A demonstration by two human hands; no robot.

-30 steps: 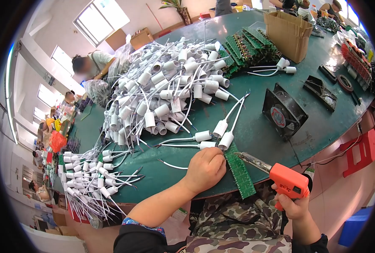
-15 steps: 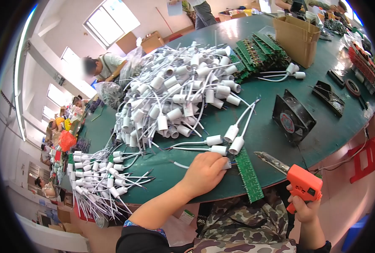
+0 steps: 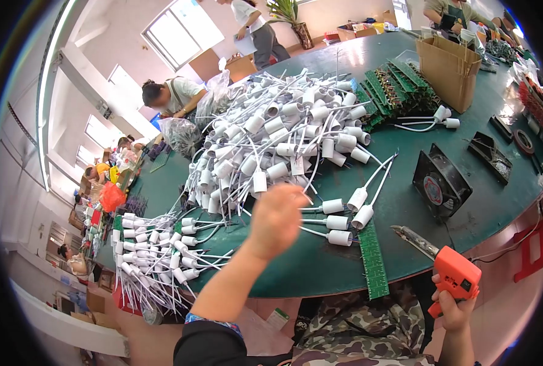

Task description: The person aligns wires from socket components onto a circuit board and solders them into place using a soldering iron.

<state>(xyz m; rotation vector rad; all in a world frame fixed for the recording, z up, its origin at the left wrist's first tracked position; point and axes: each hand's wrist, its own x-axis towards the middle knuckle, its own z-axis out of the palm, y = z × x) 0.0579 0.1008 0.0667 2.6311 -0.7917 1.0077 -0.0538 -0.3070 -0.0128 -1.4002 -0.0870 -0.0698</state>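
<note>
My right hand [image 3: 457,310] grips an orange-red soldering gun [image 3: 458,272], its metal tip pointing up and left over the table. My left hand [image 3: 277,216] is raised at the near edge of a big heap of white cylindrical sockets with wires [image 3: 274,125]. Motion smears its fingers, so I cannot make out whether they hold anything. Between my hands lies a narrow green circuit board [image 3: 374,268]. At its far end several wired sockets rest, among them a white socket [image 3: 339,238] touching or overlapping the board's left edge.
Wired sockets with green boards [image 3: 155,247] are piled at the left. A black fan [image 3: 440,183] and a black tray [image 3: 489,157] stand right. Behind are stacked green boards [image 3: 399,91] and a cardboard box [image 3: 448,72]. Other people are around the room; one person [image 3: 177,94] sits beyond the heap.
My left hand has let go of the socket by the board and moved up and left towards the heap. The soldering gun stays in my right hand. The whole view has shifted slightly.
</note>
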